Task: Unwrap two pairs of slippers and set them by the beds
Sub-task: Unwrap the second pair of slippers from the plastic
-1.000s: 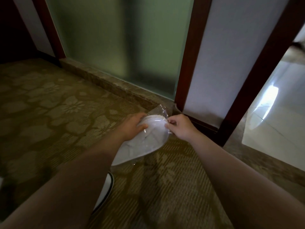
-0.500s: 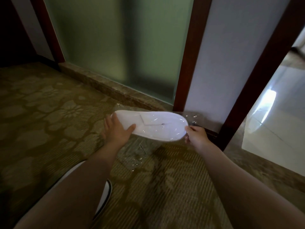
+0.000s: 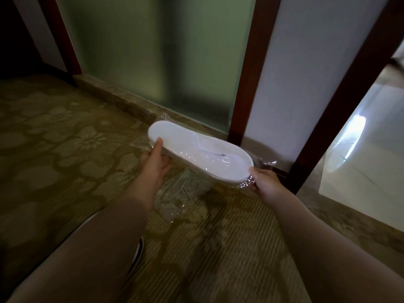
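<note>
A flat pack of white slippers (image 3: 196,155) in clear plastic wrap (image 3: 249,182) lies level between my hands, above the patterned carpet. My left hand (image 3: 154,165) grips the pack's left long edge, thumb on top. My right hand (image 3: 265,182) pinches the right end together with crinkled wrap. Loose plastic (image 3: 181,200) hangs under the pack. The number of slippers inside the wrap cannot be told.
A frosted green glass panel (image 3: 153,51) on a stone sill (image 3: 122,103) stands straight ahead. Dark red wooden posts (image 3: 251,68) frame a white wall panel. A bright tiled floor (image 3: 360,165) opens at the right. My white shoe (image 3: 137,252) shows near my left forearm.
The pack went from held upright and close between both hands to lying flat and stretched out. My hands moved apart, the left to the side edge, the right to the end.
</note>
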{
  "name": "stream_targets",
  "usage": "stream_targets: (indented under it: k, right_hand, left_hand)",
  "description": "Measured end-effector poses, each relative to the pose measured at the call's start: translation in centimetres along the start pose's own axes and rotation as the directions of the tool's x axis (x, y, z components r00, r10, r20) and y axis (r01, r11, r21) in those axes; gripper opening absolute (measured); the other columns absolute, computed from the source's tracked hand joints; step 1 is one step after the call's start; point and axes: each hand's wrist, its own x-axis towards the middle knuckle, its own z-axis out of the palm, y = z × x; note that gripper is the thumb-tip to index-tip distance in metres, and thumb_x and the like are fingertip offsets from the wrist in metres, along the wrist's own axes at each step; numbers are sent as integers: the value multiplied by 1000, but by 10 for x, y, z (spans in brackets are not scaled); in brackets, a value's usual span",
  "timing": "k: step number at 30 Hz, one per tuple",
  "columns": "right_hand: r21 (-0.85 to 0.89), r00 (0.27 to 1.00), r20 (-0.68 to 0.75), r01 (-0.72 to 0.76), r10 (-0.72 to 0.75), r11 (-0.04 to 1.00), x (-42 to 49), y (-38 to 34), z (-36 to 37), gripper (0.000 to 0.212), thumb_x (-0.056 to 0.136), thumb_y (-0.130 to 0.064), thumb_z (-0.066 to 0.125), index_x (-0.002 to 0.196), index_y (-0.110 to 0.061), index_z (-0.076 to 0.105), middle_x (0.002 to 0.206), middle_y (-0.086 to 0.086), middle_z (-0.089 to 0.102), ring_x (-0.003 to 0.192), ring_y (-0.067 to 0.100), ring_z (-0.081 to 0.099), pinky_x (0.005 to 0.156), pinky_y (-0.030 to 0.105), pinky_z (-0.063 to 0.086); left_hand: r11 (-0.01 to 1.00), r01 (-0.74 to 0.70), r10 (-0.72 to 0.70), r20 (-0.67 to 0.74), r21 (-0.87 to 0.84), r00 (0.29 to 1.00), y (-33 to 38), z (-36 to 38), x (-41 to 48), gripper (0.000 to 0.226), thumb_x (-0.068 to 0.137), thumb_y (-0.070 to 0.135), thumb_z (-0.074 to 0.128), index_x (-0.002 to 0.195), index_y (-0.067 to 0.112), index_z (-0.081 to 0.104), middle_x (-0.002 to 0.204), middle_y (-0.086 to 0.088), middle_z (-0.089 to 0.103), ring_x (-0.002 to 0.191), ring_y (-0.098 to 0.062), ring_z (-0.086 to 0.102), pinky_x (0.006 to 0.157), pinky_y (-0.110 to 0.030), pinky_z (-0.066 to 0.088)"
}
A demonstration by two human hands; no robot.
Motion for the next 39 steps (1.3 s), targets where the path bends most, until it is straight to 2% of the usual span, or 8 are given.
stream_targets:
  k: [4,13,16,23,29,33,36,39]
  right_hand:
    - [-8,1000,-16,-15,15,1000,2,6,-6,33,93,-17,52,61,-10,55,41,0,46,22,4,34,30,12,26]
    - [150,988,-112,-88,106,985,3,6,-12,28,90,-32,58,68,-15,57,60,3,52,43,13,50,37,19,39]
    - [160,990,-73,-106,119,981,0,5,-14,25,87,-34,61,74,-13,59,75,6,61,63,19,59,52,28,49]
    - [224,991,-6,-129,133,966,-11,-6,-18,23,90,-28,59,103,-11,51,92,10,61,79,25,64,56,36,54]
    - [222,939,-334,-2,78,975,-13,-9,-21,37,92,-29,54,121,-6,54,119,17,61,103,32,59,87,38,51]
    - [268,889,-456,88,46,959,-18,-10,-23,40,93,-31,53,124,-6,54,125,16,59,112,31,57,84,31,41]
    - [266,866,-498,107,42,958,-21,-13,-26,41,94,-33,51,124,-6,53,126,16,59,112,31,56,83,31,40]
    - [263,857,-513,90,60,961,-22,-16,-33,42,95,-35,48,126,-7,53,128,16,58,115,33,55,90,36,43]
  left_hand:
    - [1000,-8,6,-146,-16,989,-8,-2,1,37,86,21,64,118,5,54,120,-14,64,79,-19,66,68,-31,54]
    - [1000,-6,10,-233,18,973,-11,0,2,21,83,11,66,103,9,57,114,-15,65,78,-24,64,71,-32,53]
    - [997,15,0,-187,80,982,-12,-2,0,34,86,9,62,119,0,56,119,-20,64,68,-21,61,68,-35,55]
    - [984,109,-91,-123,143,988,-12,-8,1,39,85,10,64,122,3,54,122,-17,63,99,-25,64,79,-33,52]
    - [974,127,-118,-56,189,991,-12,-3,1,31,87,14,61,117,5,57,92,-7,65,66,-12,60,67,-29,55]
    - [983,110,-98,-90,144,991,-11,-3,1,14,91,9,54,77,9,54,76,-4,59,48,-10,63,37,-18,50]
    - [990,83,-69,-120,112,990,-6,-6,3,17,92,10,52,75,13,50,75,-2,56,58,-9,57,36,-16,47]
    - [990,76,-56,-158,123,986,0,-14,4,9,91,10,53,82,11,53,60,-2,64,35,-4,58,34,-15,47]
